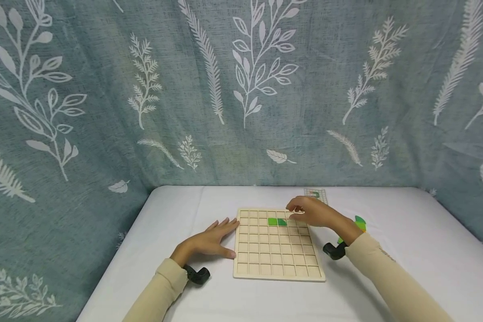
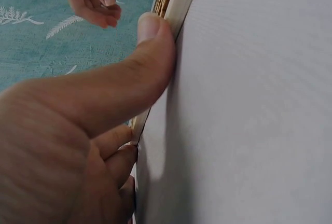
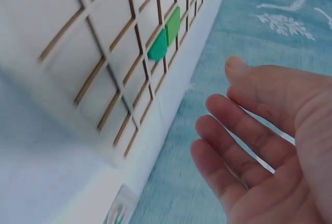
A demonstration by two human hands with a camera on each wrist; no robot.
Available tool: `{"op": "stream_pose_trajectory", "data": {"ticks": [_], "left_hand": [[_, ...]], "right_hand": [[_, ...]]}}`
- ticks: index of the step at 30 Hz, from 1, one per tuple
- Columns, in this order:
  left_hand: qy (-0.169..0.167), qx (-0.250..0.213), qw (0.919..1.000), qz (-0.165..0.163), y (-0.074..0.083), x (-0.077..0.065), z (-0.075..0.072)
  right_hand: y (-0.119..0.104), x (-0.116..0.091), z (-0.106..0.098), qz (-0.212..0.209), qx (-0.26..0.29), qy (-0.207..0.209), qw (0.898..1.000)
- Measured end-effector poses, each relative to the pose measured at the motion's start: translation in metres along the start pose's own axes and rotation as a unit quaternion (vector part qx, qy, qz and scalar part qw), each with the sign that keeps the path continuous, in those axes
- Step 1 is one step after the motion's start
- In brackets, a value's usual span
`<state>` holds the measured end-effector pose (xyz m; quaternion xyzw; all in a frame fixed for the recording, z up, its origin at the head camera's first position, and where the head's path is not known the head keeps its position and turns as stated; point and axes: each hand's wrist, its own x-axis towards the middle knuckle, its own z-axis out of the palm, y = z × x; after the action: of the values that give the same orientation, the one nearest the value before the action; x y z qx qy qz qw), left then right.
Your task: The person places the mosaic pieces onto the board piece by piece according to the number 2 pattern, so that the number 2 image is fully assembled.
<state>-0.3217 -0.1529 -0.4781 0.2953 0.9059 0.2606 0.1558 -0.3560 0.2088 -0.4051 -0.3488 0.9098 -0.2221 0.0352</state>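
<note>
Left grip (image 2: 78, 105), left-wrist foreground: fingers spread, holding nothing, touching gridded board (image 1: 276, 249), lower centre of head view. Right grip (image 1: 315, 212): loosely curled, empty, near board's upper-right corner. Green square (image 1: 272, 222), darker green piece (image 1: 281, 222): board's upper part.

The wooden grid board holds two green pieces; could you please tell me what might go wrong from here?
The left hand touches the left edge of the board, so a push could slide it. The right hand, near the darker green piece, might nudge that out of place. Loose coloured pieces lie partly hidden behind the right wrist, which could brush them.
</note>
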Motion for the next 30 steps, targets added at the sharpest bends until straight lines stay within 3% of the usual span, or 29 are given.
{"op": "stream_pose_trajectory", "data": {"ticks": [4,10,19,23,30], "left_hand": [[0.000,-0.001,1.0000,-0.004,0.000,0.000,0.000],[0.004,-0.005,1.0000,-0.001,0.002,0.000,-0.001],[-0.004,-0.003,1.0000,-0.003,0.000,0.001,0.002],[-0.002,-0.001,1.0000,0.002,0.000,0.001,0.002],[0.004,-0.005,0.9999,0.009,0.001,0.000,0.000]], "right_hand": [[0.007,-0.022,-0.008,0.005,0.005,0.018,1.000],[0.014,-0.062,-0.019,0.050,0.012,0.035,0.998],[0.024,-0.118,-0.020,0.088,0.026,0.053,0.994],[0.029,-0.130,-0.022,0.109,0.037,0.042,0.992],[0.033,-0.133,-0.028,0.124,0.065,-0.008,0.990]]}}
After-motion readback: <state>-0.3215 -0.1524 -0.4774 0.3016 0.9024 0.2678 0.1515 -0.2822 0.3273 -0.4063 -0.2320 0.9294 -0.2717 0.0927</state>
